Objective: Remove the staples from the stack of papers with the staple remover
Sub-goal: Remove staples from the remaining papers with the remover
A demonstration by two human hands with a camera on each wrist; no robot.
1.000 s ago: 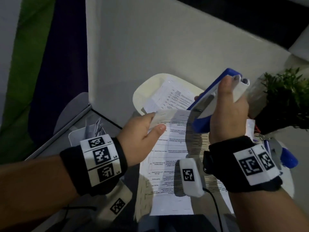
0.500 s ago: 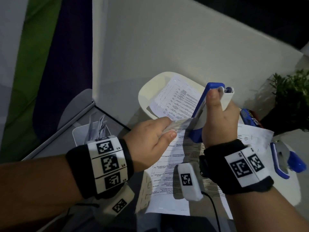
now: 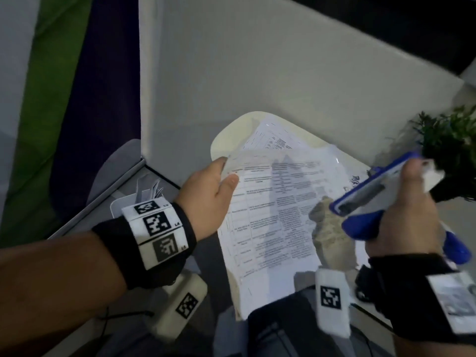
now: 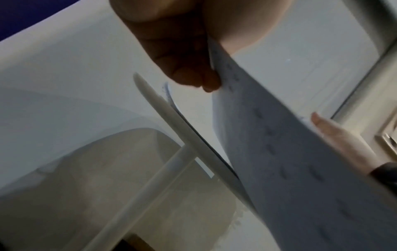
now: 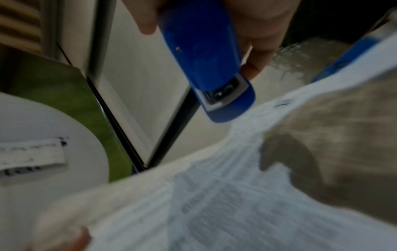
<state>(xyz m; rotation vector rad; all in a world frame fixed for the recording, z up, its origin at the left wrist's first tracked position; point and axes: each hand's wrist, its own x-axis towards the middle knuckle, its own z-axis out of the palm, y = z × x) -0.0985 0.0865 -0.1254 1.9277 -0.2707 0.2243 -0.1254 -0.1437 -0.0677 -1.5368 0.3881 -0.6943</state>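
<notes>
Backdrop: white partition panel (image 3: 257,73) stands behind a pale table (image 3: 458,222); a green and purple wall lies to the left.
Tray: cream rounded plastic tray (image 3: 231,135) lies on the table near the panel, with one printed sheet (image 3: 273,137) in it.
Papers: white printed stack of papers (image 3: 270,215) is held up above the table, between the two hands, its far corner over the tray.
Left hand: left hand (image 3: 206,199) pinches the stack's upper left corner, thumb on top and fingers beneath, as the left wrist view shows.
Right hand: right hand (image 3: 401,210) is wrapped around a blue and white plastic staple remover (image 3: 371,197), thumb lying along its top.
Staple remover: tool sits just beside the stack's right edge, nose pointing toward the papers; whether it touches them cannot be told through the blur.
Right side: leafy green plant (image 3: 453,150) stands behind the right hand; another blue tool (image 3: 456,246) lies below it.
Left side: white container (image 3: 118,204) holding paper scraps sits beside the left wrist.
</notes>
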